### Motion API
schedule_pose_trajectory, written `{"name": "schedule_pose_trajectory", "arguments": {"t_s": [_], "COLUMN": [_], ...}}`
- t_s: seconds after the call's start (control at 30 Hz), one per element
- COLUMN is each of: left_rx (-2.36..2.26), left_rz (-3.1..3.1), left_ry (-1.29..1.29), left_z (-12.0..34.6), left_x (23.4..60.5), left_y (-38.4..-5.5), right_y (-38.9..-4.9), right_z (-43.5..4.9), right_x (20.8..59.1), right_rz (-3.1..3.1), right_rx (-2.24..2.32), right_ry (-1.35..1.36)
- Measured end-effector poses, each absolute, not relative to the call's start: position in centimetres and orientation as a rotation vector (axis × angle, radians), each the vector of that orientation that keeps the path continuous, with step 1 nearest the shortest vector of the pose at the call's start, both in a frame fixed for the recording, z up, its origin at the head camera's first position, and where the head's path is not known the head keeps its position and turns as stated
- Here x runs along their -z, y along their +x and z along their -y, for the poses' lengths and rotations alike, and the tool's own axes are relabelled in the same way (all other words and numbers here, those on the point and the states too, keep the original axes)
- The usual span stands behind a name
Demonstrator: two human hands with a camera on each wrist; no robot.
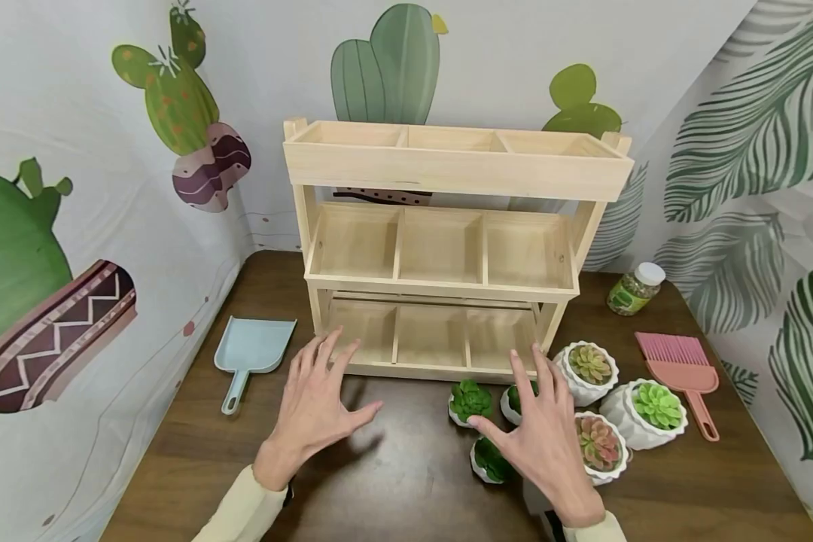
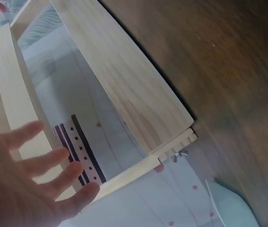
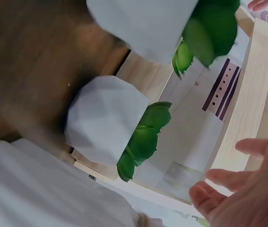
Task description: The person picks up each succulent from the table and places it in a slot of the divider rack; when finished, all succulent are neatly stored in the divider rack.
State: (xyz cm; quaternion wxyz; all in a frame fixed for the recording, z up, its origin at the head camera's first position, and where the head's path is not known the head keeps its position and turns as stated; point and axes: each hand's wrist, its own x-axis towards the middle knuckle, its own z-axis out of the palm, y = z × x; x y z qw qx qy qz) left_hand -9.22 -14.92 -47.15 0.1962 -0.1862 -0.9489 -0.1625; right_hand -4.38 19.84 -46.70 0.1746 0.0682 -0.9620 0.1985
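One pale blue dustpan (image 1: 252,348) lies on the dark brown counter (image 1: 406,482) at the left of the frame, its handle toward the bottom edge. Next comes the left hand (image 1: 315,410), fingers straight and spread, gripping nothing, its fingertips overlapping the lower left of a pale wooden rack (image 1: 440,169). That rack stands upright at the centre of the frame, three tiers high, each tier divided into three compartments. Three small white-potted green plants (image 1: 470,397) sit right of lower centre, in front of the rack. Partly over them reaches the right hand (image 1: 542,436), also spread and holding nothing, well apart from the left hand. Farther right are three larger white-potted succulents (image 1: 656,406), greenish, reddish and bright green; above them stands a white-lidded jar (image 1: 627,295), and a pink brush (image 1: 683,376) lies at the far right.
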Motion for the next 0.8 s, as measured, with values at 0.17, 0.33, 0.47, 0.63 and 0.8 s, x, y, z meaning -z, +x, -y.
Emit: {"name": "schedule_pose_trajectory", "arguments": {"t_s": [0.17, 0.33, 0.47, 0.63, 0.8], "left_rx": [0.674, 0.917, 1.010, 1.091, 1.137], "left_rz": [2.649, 2.682, 2.763, 2.784, 2.759], "left_ry": [-0.384, -0.171, -0.018, 0.062, 0.085], "left_z": [15.8, 16.7, 17.1, 17.3, 17.6], "left_x": [47.3, 47.8, 48.5, 49.2, 49.8], "left_y": [-9.8, -10.5, -11.1, -12.0, -13.0], "right_y": [-3.1, -1.8, -0.4, 1.6, 3.3], "right_z": [-19.9, -19.7, -19.4, -18.9, -18.4], "right_x": [46.8, 47.2, 47.6, 48.1, 48.9], "right_rz": [2.625, 2.477, 2.424, 2.435, 2.436], "right_rx": [-0.672, -0.789, -0.821, -0.831, -0.842], "right_ry": [0.190, 0.184, 0.131, -0.003, -0.110]}}
